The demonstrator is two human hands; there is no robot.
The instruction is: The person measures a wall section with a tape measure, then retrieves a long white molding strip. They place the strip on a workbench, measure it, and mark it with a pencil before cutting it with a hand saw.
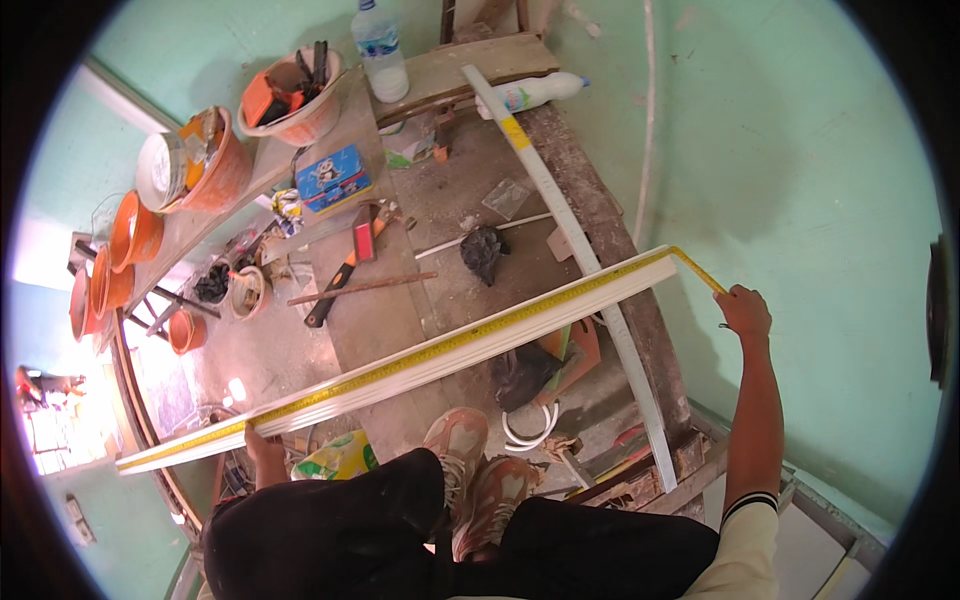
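A long white moulding (520, 333) lies slantwise across the view in front of my knees, from lower left to upper right. Along its length runs a yellow measuring tape (450, 338), which bends down past the right end of the moulding. My right hand (745, 312) is closed on that bent stretch of tape, apart from the moulding. Near the other end, my left hand (265, 455) grips the moulding from its near edge; part of its fingers is hidden. Beneath the moulding, a grey metal straightedge (563, 205) crosses the work surface.
A hammer (345, 275) and a blue box (334, 180) lie beyond the moulding. Orange buckets (135, 232) line the left side. A water bottle (380, 55) stands at the back, near a white bottle (540, 92) on its side. Green wall (790, 190) bounds the right.
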